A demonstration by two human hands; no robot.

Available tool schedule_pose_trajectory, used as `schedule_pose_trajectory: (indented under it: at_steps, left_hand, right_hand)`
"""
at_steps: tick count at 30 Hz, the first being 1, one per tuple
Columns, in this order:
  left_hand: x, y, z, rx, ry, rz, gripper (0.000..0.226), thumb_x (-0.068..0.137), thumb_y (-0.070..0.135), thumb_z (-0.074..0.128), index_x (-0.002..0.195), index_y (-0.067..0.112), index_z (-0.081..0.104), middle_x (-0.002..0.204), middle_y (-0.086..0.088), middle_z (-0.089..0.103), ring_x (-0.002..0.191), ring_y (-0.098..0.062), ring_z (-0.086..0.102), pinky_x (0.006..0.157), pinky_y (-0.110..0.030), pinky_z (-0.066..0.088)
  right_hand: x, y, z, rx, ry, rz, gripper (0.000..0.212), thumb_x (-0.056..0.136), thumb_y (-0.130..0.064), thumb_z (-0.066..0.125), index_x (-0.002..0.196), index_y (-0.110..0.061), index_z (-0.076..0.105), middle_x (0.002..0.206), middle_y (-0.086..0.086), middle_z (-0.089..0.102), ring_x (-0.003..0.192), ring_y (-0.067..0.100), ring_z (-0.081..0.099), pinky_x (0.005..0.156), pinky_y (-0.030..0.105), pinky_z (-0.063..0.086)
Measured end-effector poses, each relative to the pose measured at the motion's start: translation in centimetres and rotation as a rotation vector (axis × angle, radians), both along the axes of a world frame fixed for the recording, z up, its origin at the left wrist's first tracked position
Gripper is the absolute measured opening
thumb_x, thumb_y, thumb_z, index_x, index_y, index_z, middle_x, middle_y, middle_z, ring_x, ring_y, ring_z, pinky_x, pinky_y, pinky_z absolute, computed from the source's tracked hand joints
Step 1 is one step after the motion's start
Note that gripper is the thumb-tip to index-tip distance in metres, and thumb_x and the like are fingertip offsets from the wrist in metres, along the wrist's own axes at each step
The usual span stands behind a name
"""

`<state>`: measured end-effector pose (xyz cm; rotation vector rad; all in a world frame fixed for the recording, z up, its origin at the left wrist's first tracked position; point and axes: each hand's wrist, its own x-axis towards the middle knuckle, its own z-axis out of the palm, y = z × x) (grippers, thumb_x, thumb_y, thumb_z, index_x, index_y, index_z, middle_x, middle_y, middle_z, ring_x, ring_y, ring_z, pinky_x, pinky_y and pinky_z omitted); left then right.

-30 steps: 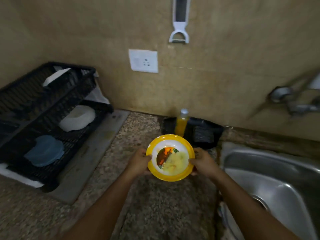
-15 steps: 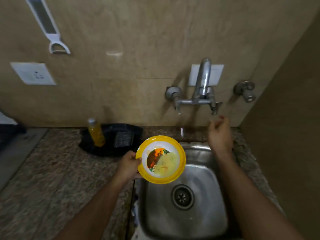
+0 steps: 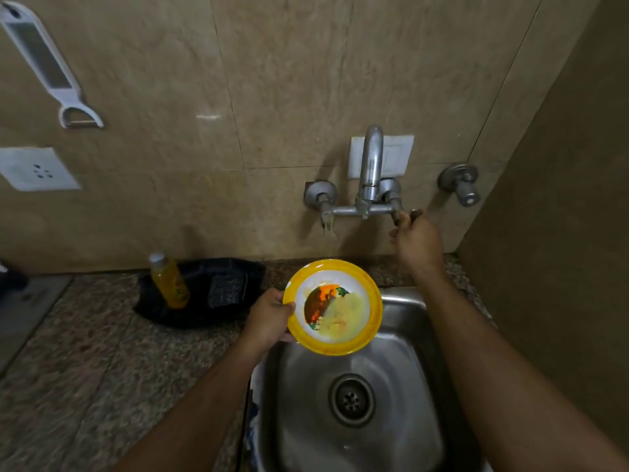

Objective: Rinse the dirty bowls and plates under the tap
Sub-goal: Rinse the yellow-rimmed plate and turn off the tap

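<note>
Beige tiled wall behind, speckled granite counter (image 3: 102,352) below, steel sink (image 3: 408,335) sunk into the counter's right end, drain at mid-basin. Wall-mounted tap (image 3: 371,172) sits above the sink's back edge, with a curved spout and two side valves. Left hand (image 3: 269,318) grips the yellow-rimmed bowl (image 3: 335,306) by its left rim, thumb over the lip, fingers curled under; the bowl hangs in the air over the sink's back-left corner, tilted slightly toward the camera. Bowl is dirty: brown and orange smear on the left of the well, pale yellowish residue on the right. Right hand (image 3: 417,243) is up at the tap's right valve handle, fingers curled around it; the handle is mostly hidden by the fingers. No clear water stream visible from the spout; possibly a faint trickle near the left valve outlet, too blurred to tell. Step in hand, as judged: opening the tap, rinse not yet begun. Next move likely calls for turning the valve until water runs, then shifting the bowl right and under the spout, since it now sits left of and below the outlet, and tilting it so residue drains into the basin. Also present: yellow bottle (image 3: 170,284) standing in a black tray (image 3: 221,284) at the counter's back edge, wall socket (image 3: 34,168), white peeler (image 3: 51,69) hanging on the wall.
</note>
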<state>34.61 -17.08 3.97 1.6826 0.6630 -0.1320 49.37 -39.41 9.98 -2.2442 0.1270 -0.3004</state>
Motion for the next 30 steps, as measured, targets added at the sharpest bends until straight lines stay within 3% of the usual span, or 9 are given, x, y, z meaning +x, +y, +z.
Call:
schedule_pose_trajectory:
  at_steps: [6, 12, 15, 17, 19, 21, 24, 28, 30]
  left_hand:
    - [0.4, -0.8, -0.4, -0.031, 0.001, -0.018, 0.007, 0.097, 0.016, 0.054, 0.103, 0.014, 0.056, 0.109, -0.014, 0.066, 0.089, -0.029, 0.070, 0.059, -0.042, 0.061]
    - [0.6, -1.5, -0.8, -0.033, -0.020, -0.032, 0.010, 0.096, 0.015, 0.054, 0.105, 0.013, 0.059, 0.106, -0.015, 0.069, 0.087, -0.028, 0.071, 0.057, -0.041, 0.060]
    - [0.7, -1.8, -0.8, -0.016, -0.024, -0.032, 0.008, 0.096, 0.013, 0.053, 0.099, 0.015, 0.060, 0.102, -0.015, 0.070, 0.083, -0.027, 0.072, 0.056, -0.039, 0.060]
    - [0.8, -2.0, -0.9, -0.021, -0.039, -0.035, 0.010, 0.096, 0.011, 0.052, 0.097, 0.016, 0.062, 0.100, -0.013, 0.070, 0.081, -0.026, 0.072, 0.055, -0.038, 0.060]
    - [1.0, -2.2, -1.1, -0.046, -0.056, -0.029, 0.015, 0.097, 0.011, 0.052, 0.099, 0.021, 0.063, 0.101, -0.010, 0.070, 0.081, -0.024, 0.071, 0.053, -0.037, 0.059]
    - [1.1, -2.5, -1.4, -0.055, -0.057, -0.023, 0.020, 0.097, 0.010, 0.053, 0.094, 0.029, 0.062, 0.100, -0.009, 0.069, 0.080, -0.025, 0.070, 0.054, -0.039, 0.059]
    - [1.4, -3.0, -1.8, -0.038, -0.067, -0.063, 0.019, 0.096, 0.009, 0.055, 0.107, 0.023, 0.064, 0.106, -0.010, 0.069, 0.086, -0.031, 0.071, 0.062, -0.053, 0.060]
    - [2.3, -3.3, -2.0, 0.001, -0.088, -0.041, 0.024, 0.093, 0.005, 0.055, 0.103, 0.025, 0.063, 0.106, -0.015, 0.069, 0.086, -0.037, 0.071, 0.061, -0.060, 0.058]
    - [2.8, -3.1, -2.0, 0.036, -0.093, -0.057, 0.023, 0.093, 0.004, 0.055, 0.104, 0.023, 0.063, 0.105, -0.016, 0.069, 0.083, -0.038, 0.071, 0.059, -0.061, 0.057]
  right_hand:
    - [0.7, -0.5, -0.7, 0.090, 0.020, 0.018, 0.050, 0.075, -0.064, 0.023, 0.079, -0.023, 0.052, 0.081, 0.009, 0.071, 0.081, 0.033, 0.068, 0.076, 0.046, 0.053]
    - [0.8, -0.9, -1.1, 0.114, 0.034, 0.051, 0.049, 0.078, -0.064, 0.028, 0.083, -0.022, 0.053, 0.078, 0.006, 0.070, 0.076, 0.031, 0.067, 0.073, 0.047, 0.054]
    - [-0.9, -0.5, -0.2, 0.129, 0.073, 0.043, 0.038, 0.088, -0.052, 0.041, 0.093, -0.019, 0.058, 0.086, 0.008, 0.070, 0.083, 0.032, 0.066, 0.075, 0.039, 0.051]
    - [-3.7, -0.3, -0.7, 0.036, 0.063, -0.001, 0.030, 0.093, -0.036, 0.047, 0.110, -0.014, 0.060, 0.100, 0.014, 0.068, 0.096, 0.036, 0.062, 0.074, 0.034, 0.044]
    - [-7.0, 0.1, -2.1, -0.084, -0.025, 0.000, 0.026, 0.092, -0.020, 0.051, 0.114, -0.010, 0.061, 0.107, 0.015, 0.067, 0.100, 0.035, 0.060, 0.076, 0.034, 0.043]
    - [-9.0, 0.7, -4.3, -0.198, 0.010, 0.217, 0.025, 0.090, -0.014, 0.053, 0.112, -0.012, 0.065, 0.114, 0.011, 0.066, 0.104, 0.031, 0.061, 0.082, 0.033, 0.045]
    - [-8.9, 1.8, -7.9, -0.492, 0.164, 0.586, 0.046, 0.090, -0.024, 0.049, 0.133, -0.010, 0.054, 0.138, 0.011, 0.052, 0.127, 0.029, 0.048, 0.104, 0.035, 0.038]
    - [-10.5, 3.3, -10.8, -0.647, 0.054, 0.862, 0.064, 0.095, -0.041, 0.026, 0.144, -0.003, 0.040, 0.152, 0.019, 0.036, 0.141, 0.034, 0.031, 0.113, 0.049, 0.029]
    - [-12.0, 2.0, -11.4, -0.678, 0.022, 0.978, 0.068, 0.095, -0.048, 0.027, 0.151, -0.009, 0.030, 0.157, 0.012, 0.028, 0.145, 0.028, 0.025, 0.118, 0.043, 0.022]
